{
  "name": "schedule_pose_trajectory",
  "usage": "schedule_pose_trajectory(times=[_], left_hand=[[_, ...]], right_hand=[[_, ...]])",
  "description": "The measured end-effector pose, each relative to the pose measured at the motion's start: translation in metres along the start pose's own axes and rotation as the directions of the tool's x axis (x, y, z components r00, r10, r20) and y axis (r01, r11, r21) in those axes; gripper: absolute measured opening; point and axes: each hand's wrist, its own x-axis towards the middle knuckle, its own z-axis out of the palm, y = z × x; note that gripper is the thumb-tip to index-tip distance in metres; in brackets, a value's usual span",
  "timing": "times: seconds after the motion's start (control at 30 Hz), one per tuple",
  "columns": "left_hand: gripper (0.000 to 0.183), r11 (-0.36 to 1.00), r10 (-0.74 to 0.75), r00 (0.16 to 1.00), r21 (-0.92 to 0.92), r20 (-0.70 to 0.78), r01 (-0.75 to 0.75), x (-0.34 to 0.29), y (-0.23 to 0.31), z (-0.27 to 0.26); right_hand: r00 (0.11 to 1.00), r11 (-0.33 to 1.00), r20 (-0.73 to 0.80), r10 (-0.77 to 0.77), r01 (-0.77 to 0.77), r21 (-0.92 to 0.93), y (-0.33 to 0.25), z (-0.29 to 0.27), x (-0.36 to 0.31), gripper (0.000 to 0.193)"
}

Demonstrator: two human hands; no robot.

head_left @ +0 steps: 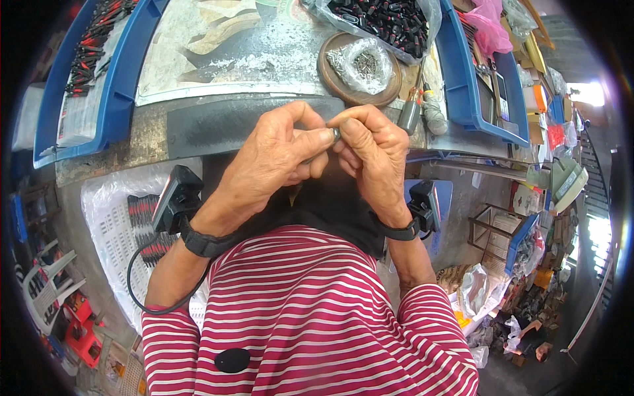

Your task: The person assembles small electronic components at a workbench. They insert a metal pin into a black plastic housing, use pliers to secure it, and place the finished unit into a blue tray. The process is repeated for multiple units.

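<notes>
Workpiece (336,134), small and dark: located between my hands at the table's (148,146) near edge. My left hand (274,148) and right hand (376,138) pinch it, thumbs nearly closed to forefingers, apparently for mutual steadiness. Metal pieces (365,63) sit bagged in the round wooden tray (360,98), likely for short reach. Screwdriver (410,116) lies handle toward me, presumably for direct pickup.
</notes>
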Motion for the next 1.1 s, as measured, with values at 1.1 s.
schedule_pose_trajectory(times=[1.1], left_hand=[[0.017,0.646,0.401,0.916,0.704,0.018,-0.296,-0.002,-0.006,0.005]], right_hand=[[0.997,0.998,-0.072,-0.025,0.029,0.054,0.007,0.002,-0.009,0.014]])
